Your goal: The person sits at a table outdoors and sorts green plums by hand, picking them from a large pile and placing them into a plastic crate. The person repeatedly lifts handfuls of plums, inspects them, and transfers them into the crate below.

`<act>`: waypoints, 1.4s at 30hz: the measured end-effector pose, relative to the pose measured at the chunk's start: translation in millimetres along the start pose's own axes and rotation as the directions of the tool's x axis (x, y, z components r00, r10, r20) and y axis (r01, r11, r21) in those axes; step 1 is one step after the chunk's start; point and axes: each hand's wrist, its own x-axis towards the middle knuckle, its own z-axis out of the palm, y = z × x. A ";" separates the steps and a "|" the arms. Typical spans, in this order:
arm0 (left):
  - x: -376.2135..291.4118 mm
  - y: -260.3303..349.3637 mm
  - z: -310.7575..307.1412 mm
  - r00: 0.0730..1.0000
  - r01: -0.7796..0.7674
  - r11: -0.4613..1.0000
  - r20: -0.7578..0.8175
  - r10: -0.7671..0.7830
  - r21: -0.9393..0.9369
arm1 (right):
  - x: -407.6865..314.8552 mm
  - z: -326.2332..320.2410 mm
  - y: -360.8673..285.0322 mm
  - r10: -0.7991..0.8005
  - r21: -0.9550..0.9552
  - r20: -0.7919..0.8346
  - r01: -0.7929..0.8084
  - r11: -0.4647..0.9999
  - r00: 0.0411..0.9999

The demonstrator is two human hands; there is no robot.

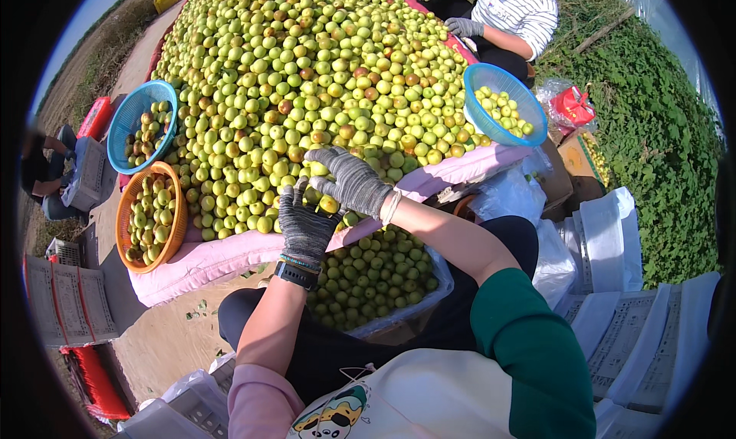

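Note:
A big heap of green jujube fruits [276,82], some with brown patches, lies on a pink padded cloth [213,261]. My left hand [307,220], in a grey knit glove, is at the near edge of the heap with its fingers spread upward; a yellow-green fruit [328,204] is between it and my other hand, and whether it is held I cannot tell. Just above and to the right, my right hand [353,180], gloved too, reaches palm down over the heap with its fingers extended. Below both hands, between my legs, a lined crate [443,272] holds many green fruits.
At the heap's left edge stand a blue basket [113,143] and an orange basket [122,220], both with browner fruits. Another blue basket [537,108] is at the right. A co-worker [512,13] sits at upper right, another person [52,174] at far left. White crates [632,330] lie right.

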 end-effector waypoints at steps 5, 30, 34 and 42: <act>-2.4 12.1 1.9 0.997 -0.049 0.986 -0.070 0.039 -0.158 | 8.1 5.9 11.7 -0.103 -0.069 -0.305 0.086 0.994 0.947; -13.3 41.7 30.7 0.962 -0.124 0.927 0.184 0.199 -0.355 | 110.6 32.0 114.9 0.021 -0.293 0.025 -0.013 0.956 0.999; -13.5 45.3 28.0 0.958 -0.165 0.924 0.167 0.234 -0.345 | 137.0 20.9 123.9 0.318 -0.208 -0.059 -0.324 0.923 0.946; -15.1 49.2 29.2 0.969 -0.162 0.921 0.120 0.217 -0.355 | 171.2 39.0 114.4 0.253 -0.408 0.104 -0.191 0.893 0.962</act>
